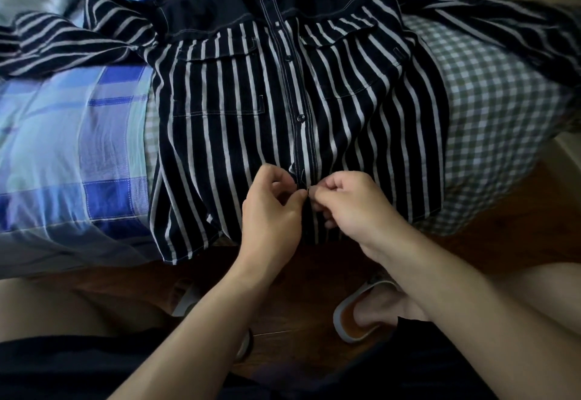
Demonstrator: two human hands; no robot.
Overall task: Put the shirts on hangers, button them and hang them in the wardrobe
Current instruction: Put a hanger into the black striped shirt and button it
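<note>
No readable text, label, brand, number or sign is showing anywhere; the small tags on the shirt (220, 135) are illegible.

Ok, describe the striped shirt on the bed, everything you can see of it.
The striped shirt is dark navy with white vertical stripes, a plain dark yoke and collar, pale topstitching and two flapped chest pockets. It looks like thin woven cloth. It lies face up on the bed, collar away from the person, sleeves spread to both sides, hem hanging over the near edge. The placket looks buttoned down to the hands. The left hand and the right hand pinch the placket near the hem. No hanger shows.
</note>
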